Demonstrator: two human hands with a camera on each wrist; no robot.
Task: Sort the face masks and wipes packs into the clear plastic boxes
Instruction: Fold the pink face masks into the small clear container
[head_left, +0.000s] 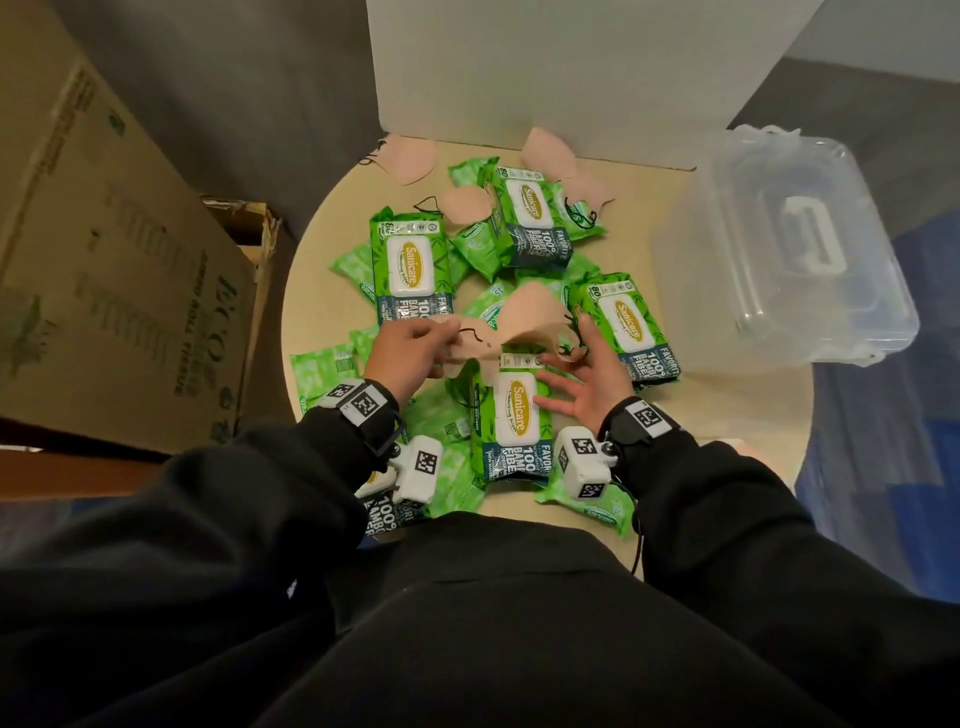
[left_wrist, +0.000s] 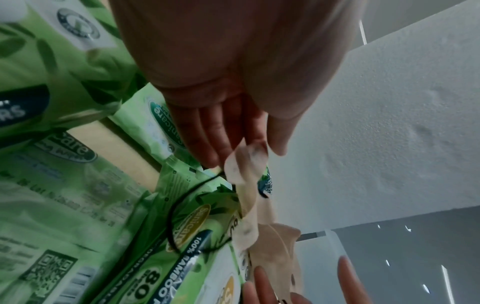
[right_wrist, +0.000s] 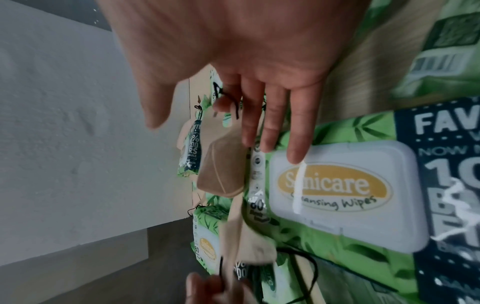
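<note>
A peach face mask (head_left: 524, 317) with black ear loops hangs stretched between my hands above the pile. My left hand (head_left: 415, 348) pinches its left end between thumb and fingers (left_wrist: 246, 164). My right hand (head_left: 582, 374) is palm up with fingers spread, and its bent index finger hooks the mask's other ear loop (right_wrist: 233, 107). Under the hands lies a large green Sanicare wipes pack (head_left: 514, 415). More large packs (head_left: 410, 260) (head_left: 535, 213) (head_left: 628, 322), several small pale green packs and other peach masks (head_left: 410, 158) (head_left: 545, 150) cover the round table (head_left: 322, 291). A clear plastic box (head_left: 779, 249) with its lid on stands at the right.
A big cardboard carton (head_left: 104, 260) stands close to the table's left side. A white board (head_left: 545, 67) walls off the back edge. My black-clad lap fills the near side. Blue floor shows at the right beyond the box.
</note>
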